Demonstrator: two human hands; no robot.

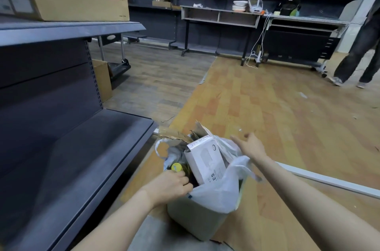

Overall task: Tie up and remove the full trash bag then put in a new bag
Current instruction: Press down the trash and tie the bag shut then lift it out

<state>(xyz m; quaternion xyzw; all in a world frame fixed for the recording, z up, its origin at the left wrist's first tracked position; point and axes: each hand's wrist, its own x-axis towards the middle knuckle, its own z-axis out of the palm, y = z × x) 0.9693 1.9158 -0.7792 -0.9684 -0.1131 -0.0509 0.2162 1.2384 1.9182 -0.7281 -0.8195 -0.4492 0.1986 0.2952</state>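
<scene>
Bag: white trash bag (216,191) sitting in the grey bin (197,224) on the floor, overfilled; white box (204,161) sticking out
Left hand (170,186): clenching the near bag rim
Right hand (251,145): reaching, fingers spread, grasping nothing
Risk: box corners tearing the thin film; contents spilling while gathering

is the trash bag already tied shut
No, the trash bag gapes open in the bin, with a white box and a yellow-capped bottle sticking out of its mouth.
</scene>
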